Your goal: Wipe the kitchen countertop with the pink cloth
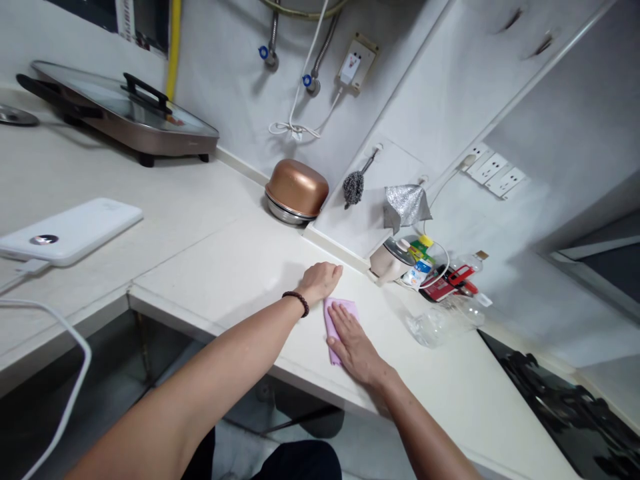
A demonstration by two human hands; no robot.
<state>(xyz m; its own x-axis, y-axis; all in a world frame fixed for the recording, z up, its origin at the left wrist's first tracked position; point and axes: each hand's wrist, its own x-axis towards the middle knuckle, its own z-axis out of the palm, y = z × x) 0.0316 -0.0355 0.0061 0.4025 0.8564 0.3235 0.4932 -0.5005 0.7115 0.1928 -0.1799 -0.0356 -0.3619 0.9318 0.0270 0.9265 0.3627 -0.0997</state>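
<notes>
One pink cloth [334, 319] on white surface [240, 267], right hand [353, 343] flat open pressing it, left hand [320, 280] loosely curled just beside, holding nothing, one copper pot [297, 190] far, two hands total.

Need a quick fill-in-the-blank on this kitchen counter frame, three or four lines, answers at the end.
1. The right hand lies flat on a cloth whose colour is ____.
2. The left hand rests beside the cloth, and its wrist wears a dark ____.
3. The copper-coloured pot in the corner of the counter stands ____ down.
4. The scrubber hangs on the ____.

Missing words: pink; bracelet; upside; wall
</notes>
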